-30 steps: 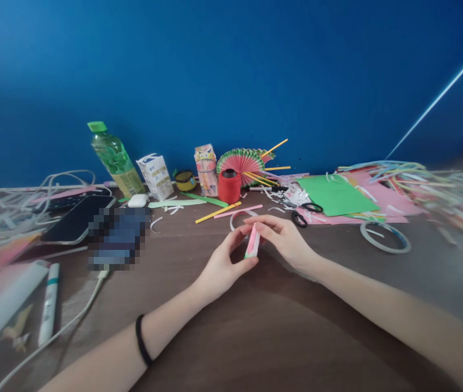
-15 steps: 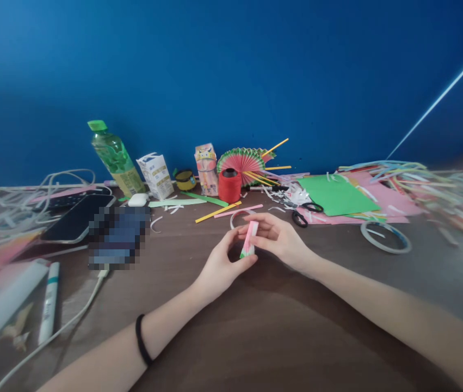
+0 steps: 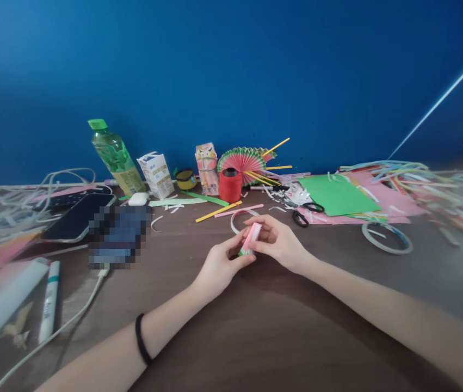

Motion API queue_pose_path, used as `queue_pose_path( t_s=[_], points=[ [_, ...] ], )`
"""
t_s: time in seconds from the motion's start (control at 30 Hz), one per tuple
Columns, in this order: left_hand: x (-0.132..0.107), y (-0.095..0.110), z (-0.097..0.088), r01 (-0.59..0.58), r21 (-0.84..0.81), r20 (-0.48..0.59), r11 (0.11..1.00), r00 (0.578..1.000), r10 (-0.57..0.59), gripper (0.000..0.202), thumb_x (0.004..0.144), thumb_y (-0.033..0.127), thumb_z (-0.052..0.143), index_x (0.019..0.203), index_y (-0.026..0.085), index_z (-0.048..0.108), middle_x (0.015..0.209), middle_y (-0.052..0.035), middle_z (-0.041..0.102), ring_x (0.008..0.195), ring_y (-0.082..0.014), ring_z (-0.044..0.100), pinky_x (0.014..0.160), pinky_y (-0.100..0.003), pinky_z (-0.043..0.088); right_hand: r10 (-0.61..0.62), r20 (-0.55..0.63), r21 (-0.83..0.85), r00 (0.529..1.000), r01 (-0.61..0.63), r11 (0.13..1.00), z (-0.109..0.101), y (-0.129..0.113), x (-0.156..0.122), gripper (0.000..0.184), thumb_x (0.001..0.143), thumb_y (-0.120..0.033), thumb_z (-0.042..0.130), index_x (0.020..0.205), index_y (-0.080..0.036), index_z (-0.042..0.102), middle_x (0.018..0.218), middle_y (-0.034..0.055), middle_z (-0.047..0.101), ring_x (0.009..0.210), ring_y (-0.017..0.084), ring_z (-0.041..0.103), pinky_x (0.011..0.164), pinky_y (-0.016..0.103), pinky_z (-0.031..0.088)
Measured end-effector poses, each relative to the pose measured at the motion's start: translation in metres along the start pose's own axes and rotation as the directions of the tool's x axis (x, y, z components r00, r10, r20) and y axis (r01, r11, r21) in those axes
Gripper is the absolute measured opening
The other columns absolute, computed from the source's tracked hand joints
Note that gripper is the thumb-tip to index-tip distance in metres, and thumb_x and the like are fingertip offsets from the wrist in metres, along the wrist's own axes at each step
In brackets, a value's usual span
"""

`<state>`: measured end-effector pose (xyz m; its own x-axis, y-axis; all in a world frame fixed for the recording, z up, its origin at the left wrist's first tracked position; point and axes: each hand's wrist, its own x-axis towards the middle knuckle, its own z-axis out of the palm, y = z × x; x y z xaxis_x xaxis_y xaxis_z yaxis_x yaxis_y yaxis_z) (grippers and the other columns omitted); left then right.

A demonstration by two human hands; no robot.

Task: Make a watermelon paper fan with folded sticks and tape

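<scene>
Pink folded paper (image 3: 250,236), 1 piece, held in 2 hands (image 3: 220,265).

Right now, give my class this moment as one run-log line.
left hand: holding pleated paper | right hand: holding same pleated paper | paper colours: pink, white, green | beyond: white ring, red spool

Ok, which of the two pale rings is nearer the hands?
The near ring, partly hidden behind the right hand; the far ring lies well to the right, in full view.
</scene>
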<state>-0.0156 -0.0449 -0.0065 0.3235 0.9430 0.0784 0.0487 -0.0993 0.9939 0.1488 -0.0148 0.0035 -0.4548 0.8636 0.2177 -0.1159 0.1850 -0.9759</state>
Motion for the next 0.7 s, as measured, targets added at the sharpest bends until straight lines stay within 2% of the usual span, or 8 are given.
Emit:
queue_pose_path(
  t_s=[0.2,0.3,0.43,0.7],
  points=[
    [-0.0003,0.004,-0.0017,0.001,0.057,0.035,0.998,0.999,-0.003,0.049,0.078,0.031,0.057,0.125,0.021,0.048,0.12,-0.0034,0.059,0.11,-0.0228,0.054,0.098,-0.04,0.039,0.019,-0.067,-0.023,0.998,-0.02,1.0,0.0015,-0.002,0.0009,0.036,0.066,-0.022,0.07,0.099,-0.021,0.054,0.09,0.0036,0.064,0.079,0.016,0.063,0.075,0.033,0.052],
    [-0.0009,0.0049,-0.0034,0.018,0.057,0.03,0.998,0.999,-0.02,0.044,0.082,0.034,0.051,0.125,0.023,0.049,0.126,-0.0013,0.054,0.118,-0.0231,0.047,0.103,-0.04,0.032,0.043,-0.072,-0.032,0.997,-0.045,0.998,-0.0003,-0.0029,0.0021,0.032,0.071,-0.026,0.067,0.1,-0.02,0.056,0.093,0.0047,0.064,0.083,0.016,0.062,0.073,0.031,0.051],
    [-0.0023,0.0068,-0.0041,0.056,0.002,0.023,0.998,0.998,-0.056,0.045,0.084,0.035,0.047,0.128,0.024,0.045,0.135,0.0015,0.043,0.129,-0.0208,0.032,0.11,-0.037,0.021,0.015,-0.099,-0.073,0.995,-0.022,0.997,-0.0027,-0.0025,0.0022,0.028,0.074,-0.03,0.063,0.1,-0.02,0.059,0.091,0.0039,0.064,0.081,0.015,0.061,0.072,0.029,0.05],
    [-0.0032,0.0086,-0.0038,0.059,0.013,0.037,0.998,0.998,-0.06,0.046,0.086,0.034,0.043,0.131,0.023,0.04,0.137,0.0029,0.039,0.13,-0.0194,0.031,0.111,-0.034,0.018,0.0,-0.139,-0.117,0.99,-0.016,0.993,-0.0028,0.0017,0.001,0.029,0.072,-0.035,0.065,0.098,-0.021,0.062,0.088,0.0027,0.065,0.073,0.015,0.059,0.065,0.027,0.048]
  ],
)
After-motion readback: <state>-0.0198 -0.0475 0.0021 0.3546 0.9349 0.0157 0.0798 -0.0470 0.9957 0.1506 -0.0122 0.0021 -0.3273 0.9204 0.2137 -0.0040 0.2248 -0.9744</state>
